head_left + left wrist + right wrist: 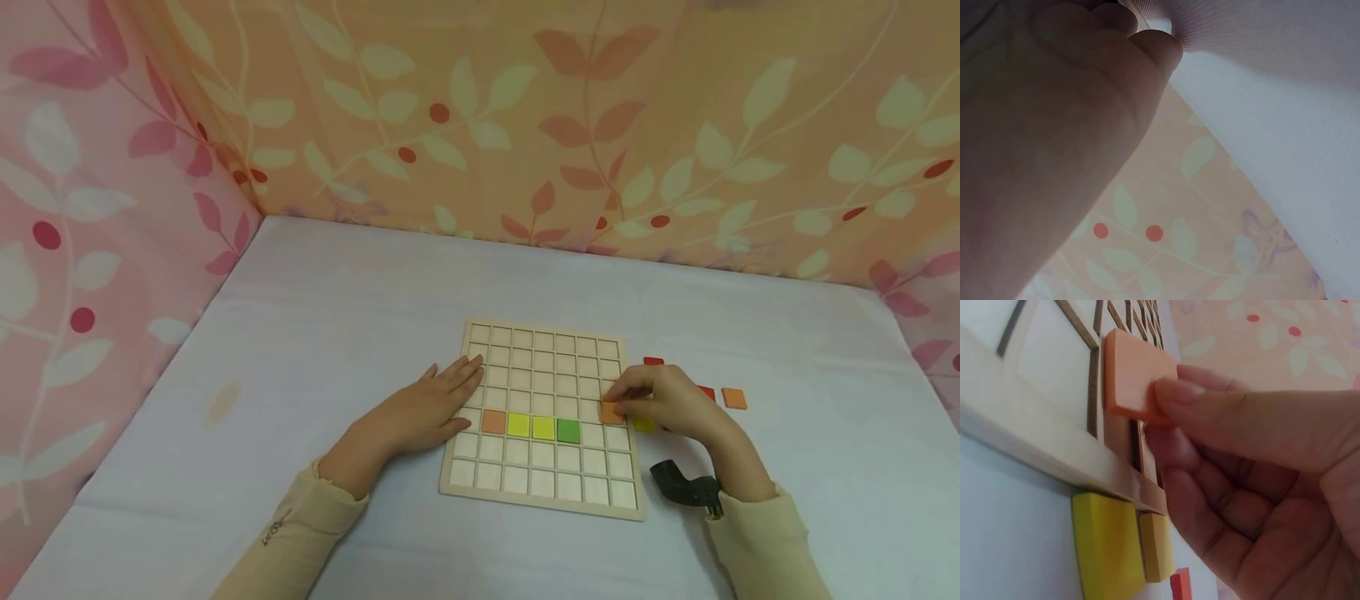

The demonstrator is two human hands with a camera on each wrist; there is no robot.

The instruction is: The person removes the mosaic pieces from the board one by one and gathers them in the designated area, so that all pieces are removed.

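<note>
A wooden grid board (542,458) lies on the white cloth. One of its rows holds a salmon tile (493,422), two yellow tiles (518,424) and a green tile (568,431), side by side. My left hand (420,414) rests with extended fingers on the board's left edge; in the left wrist view its fingertips are mostly cut off. Between thumb and fingers, my right hand (671,400) pinches an orange square tile (1135,375). That tile is tilted over a cell at the board's right edge, in the same row as the coloured tiles.
Right of the board lie loose tiles, partly hidden by the right hand: a red one (654,361), another red (707,392), an orange one (734,398) and yellow ones (1107,544). A black curved device (678,485) sits at the right wrist. Leaf-patterned fabric (480,125) borders the table.
</note>
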